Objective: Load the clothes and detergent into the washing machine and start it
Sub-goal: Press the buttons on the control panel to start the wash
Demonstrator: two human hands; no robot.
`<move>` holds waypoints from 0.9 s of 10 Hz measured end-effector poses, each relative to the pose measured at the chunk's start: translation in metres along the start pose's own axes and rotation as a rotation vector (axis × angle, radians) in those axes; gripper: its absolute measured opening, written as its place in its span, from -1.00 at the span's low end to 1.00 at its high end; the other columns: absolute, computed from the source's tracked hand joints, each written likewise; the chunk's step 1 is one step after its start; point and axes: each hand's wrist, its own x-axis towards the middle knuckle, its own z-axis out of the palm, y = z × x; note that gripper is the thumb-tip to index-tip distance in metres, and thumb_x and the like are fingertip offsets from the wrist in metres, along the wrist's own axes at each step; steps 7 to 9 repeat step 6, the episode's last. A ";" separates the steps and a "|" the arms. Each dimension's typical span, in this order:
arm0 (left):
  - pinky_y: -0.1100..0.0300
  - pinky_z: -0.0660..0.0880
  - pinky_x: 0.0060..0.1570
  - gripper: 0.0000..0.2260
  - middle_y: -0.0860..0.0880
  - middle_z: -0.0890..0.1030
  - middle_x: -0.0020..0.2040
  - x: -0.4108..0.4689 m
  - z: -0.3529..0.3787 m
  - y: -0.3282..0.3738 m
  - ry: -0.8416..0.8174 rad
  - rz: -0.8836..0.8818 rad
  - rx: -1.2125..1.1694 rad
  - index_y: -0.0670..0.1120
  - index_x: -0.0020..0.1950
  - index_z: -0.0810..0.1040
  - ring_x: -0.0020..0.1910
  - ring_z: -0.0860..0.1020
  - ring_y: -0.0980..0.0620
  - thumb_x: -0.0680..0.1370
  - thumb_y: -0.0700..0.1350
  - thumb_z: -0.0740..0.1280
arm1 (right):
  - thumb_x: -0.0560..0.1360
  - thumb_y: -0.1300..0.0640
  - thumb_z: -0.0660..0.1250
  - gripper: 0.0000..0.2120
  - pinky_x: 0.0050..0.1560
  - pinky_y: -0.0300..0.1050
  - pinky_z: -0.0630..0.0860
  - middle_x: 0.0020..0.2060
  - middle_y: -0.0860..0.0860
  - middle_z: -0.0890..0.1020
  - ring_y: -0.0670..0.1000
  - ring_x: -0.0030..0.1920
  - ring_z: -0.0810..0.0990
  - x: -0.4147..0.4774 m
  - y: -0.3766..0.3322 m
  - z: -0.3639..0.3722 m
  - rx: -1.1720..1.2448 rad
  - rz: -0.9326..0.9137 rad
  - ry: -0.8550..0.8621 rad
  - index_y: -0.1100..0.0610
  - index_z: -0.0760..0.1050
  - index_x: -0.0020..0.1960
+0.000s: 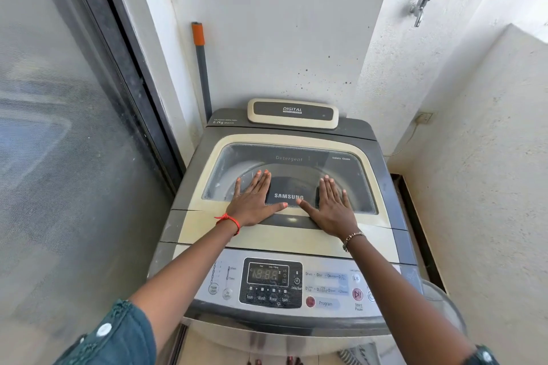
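A grey and cream top-loading washing machine [189, 225] stands in a corner, its glass lid [290, 157] shut flat. My left hand [252, 200] lies palm down on the lid, fingers spread, left of the brand label. My right hand [332, 207] lies flat the same way on the lid's right side. Neither hand holds anything. The control panel [272, 283] with its display sits at the machine's near edge; a red start/pause button [357, 294] is at its right. No clothes or detergent are in sight.
A grey pole with an orange grip [201, 68] leans in the back left corner. A glass sliding door [59, 142] runs along the left. A wall tap [419, 9] juts out at the upper right. A clear round tub rim [444, 308] shows at the lower right.
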 end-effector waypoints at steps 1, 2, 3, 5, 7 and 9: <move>-0.11 -0.37 0.41 -0.22 0.01 -0.24 0.54 0.000 0.000 0.000 0.003 0.000 0.000 -0.07 0.53 -0.28 0.51 -0.27 0.10 0.54 0.32 0.02 | 0.52 -0.34 -0.07 -0.18 0.47 -0.01 -0.30 0.52 0.05 -0.20 -0.03 0.51 -0.26 0.000 0.000 0.001 0.001 0.000 0.005 0.18 -0.24 0.52; -0.11 -0.37 0.42 -0.22 0.01 -0.24 0.54 0.000 0.000 0.001 0.010 -0.002 0.002 -0.07 0.53 -0.29 0.51 -0.27 0.10 0.54 0.32 0.03 | 0.52 -0.33 -0.07 -0.18 0.48 0.00 -0.29 0.52 0.05 -0.21 -0.03 0.51 -0.27 -0.001 0.000 0.001 -0.004 -0.009 0.010 0.18 -0.25 0.52; -0.10 -0.37 0.42 -0.21 0.01 -0.25 0.54 0.000 0.000 0.001 0.028 0.004 0.008 -0.07 0.52 -0.30 0.51 -0.27 0.10 0.54 0.32 0.03 | 0.53 -0.33 -0.08 -0.19 0.48 -0.01 -0.29 0.52 0.05 -0.22 -0.03 0.51 -0.27 -0.002 0.000 0.000 -0.010 -0.023 0.016 0.18 -0.26 0.51; -0.06 -0.40 0.40 -0.23 0.02 -0.30 0.53 0.001 0.004 0.000 0.071 0.002 0.010 -0.06 0.51 -0.34 0.50 -0.30 0.10 0.55 0.31 0.01 | 0.35 -0.42 -0.29 -0.08 0.43 -0.03 -0.38 0.50 0.04 -0.29 -0.04 0.49 -0.34 0.004 0.001 -0.001 -0.039 -0.055 0.000 0.16 -0.32 0.50; -0.04 -0.41 0.40 -0.27 0.08 -0.39 0.46 0.005 0.005 0.004 0.143 -0.041 -0.030 -0.05 0.50 -0.36 0.48 -0.34 0.10 0.57 0.27 -0.01 | 0.10 -0.57 -0.54 0.17 0.39 -0.05 -0.42 0.43 0.00 -0.38 -0.08 0.43 -0.41 0.006 -0.003 -0.003 -0.027 -0.095 0.052 0.16 -0.35 0.49; -0.04 -0.41 0.40 -0.27 0.08 -0.39 0.46 0.005 0.005 0.004 0.143 -0.041 -0.030 -0.05 0.50 -0.36 0.48 -0.34 0.10 0.57 0.27 -0.01 | 0.10 -0.57 -0.54 0.17 0.39 -0.05 -0.42 0.43 0.00 -0.38 -0.08 0.43 -0.41 0.006 -0.003 -0.003 -0.027 -0.095 0.052 0.16 -0.35 0.49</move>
